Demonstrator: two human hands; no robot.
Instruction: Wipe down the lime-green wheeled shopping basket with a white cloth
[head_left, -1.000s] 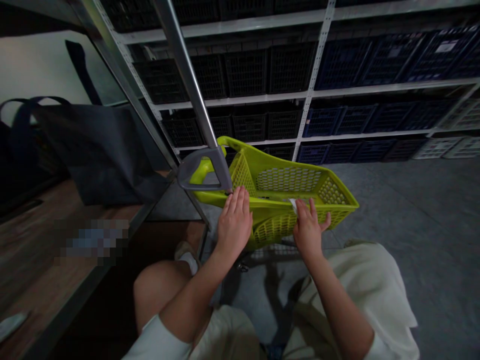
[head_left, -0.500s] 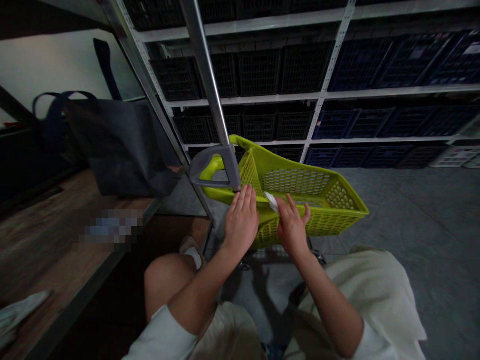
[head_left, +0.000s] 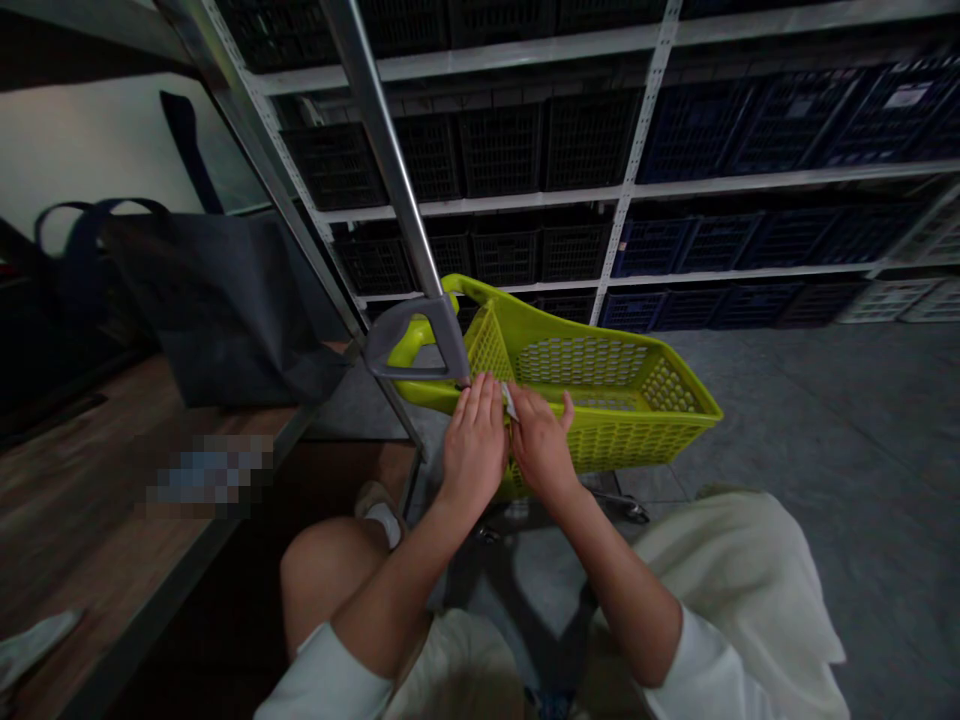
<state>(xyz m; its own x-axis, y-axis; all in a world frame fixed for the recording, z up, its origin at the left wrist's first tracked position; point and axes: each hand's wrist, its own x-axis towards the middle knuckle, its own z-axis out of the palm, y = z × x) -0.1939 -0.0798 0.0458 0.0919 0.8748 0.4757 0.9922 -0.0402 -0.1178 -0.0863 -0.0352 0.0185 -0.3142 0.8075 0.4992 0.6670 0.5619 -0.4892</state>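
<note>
My left hand (head_left: 474, 435) lies with its fingers stretched out and together at the near rim of a yellow-green shopping basket (head_left: 679, 432), just below a grey handle piece (head_left: 450, 335). Whether it presses on the rim I cannot tell. My right hand (head_left: 544, 440) is beside it, pinching a small crumpled white tissue (head_left: 510, 400) against the same rim. The fingertips of both hands nearly meet. A metal pole (head_left: 390, 150) runs from above down to the grey handle. The basket has perforated sides and sits on a wheeled frame.
Shelving (head_left: 630, 180) with black crates (head_left: 499, 145) and blue crates (head_left: 697, 120) stands behind the basket. On the left, a dark bag (head_left: 217, 310) rests on a wooden tabletop (head_left: 97, 440). A white cloth-like item (head_left: 37, 640) lies at its near end.
My right hand has moved left along the rim with the tissue, up close to my left hand. My left hand stays by the grey handle. The view has shifted slightly.
</note>
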